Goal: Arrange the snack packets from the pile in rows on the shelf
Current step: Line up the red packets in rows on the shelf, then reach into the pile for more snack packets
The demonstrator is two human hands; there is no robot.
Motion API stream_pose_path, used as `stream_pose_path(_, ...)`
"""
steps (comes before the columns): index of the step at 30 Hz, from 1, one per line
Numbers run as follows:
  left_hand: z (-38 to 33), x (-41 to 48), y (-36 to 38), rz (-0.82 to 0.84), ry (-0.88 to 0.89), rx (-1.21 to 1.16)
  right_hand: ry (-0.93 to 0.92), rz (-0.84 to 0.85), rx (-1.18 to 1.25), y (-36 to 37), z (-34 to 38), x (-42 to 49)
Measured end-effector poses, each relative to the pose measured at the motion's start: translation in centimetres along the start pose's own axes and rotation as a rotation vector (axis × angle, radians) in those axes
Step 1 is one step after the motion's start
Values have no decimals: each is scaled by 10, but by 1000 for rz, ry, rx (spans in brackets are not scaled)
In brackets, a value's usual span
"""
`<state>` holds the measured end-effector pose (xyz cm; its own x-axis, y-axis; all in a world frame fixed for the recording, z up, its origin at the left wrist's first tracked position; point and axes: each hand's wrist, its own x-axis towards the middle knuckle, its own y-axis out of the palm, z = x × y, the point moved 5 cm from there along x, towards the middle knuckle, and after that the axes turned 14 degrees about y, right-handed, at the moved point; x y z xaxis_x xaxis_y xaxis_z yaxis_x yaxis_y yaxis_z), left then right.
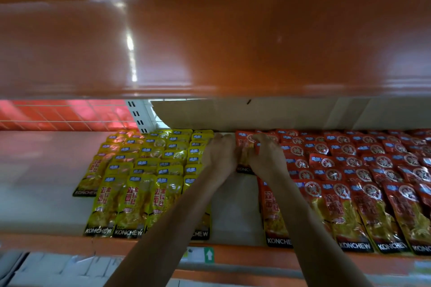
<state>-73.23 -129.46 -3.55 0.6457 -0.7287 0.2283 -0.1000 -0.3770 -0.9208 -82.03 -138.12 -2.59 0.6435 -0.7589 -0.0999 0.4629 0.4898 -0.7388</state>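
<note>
From the shelf's [233, 214] front edge a bare lane runs between yellow packets [140, 184] and red rows [349, 184] to the back edge, where left grip [219, 156] and right grip [265, 158] both clasp a red bundle [245, 143], best laid square, overlapping like its neighbours.

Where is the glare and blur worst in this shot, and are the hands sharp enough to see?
In the head view, lamp streaks glare on the glossy orange upper shelf, which is also motion-blurred; the wide lens bows its edges; foil on the yellow packets and red packets glints, yet the front print reads; left hand and right hand are fairly sharp.
</note>
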Motion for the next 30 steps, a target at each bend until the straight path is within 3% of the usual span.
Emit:
stream_pose_path(8,71,-48,-61,-140,18,82,-163,63,-38,63,78,-38)
stream_pose_path(30,405,-260,-219,-235,-410,121,-461,295,-80,339,330,-217)
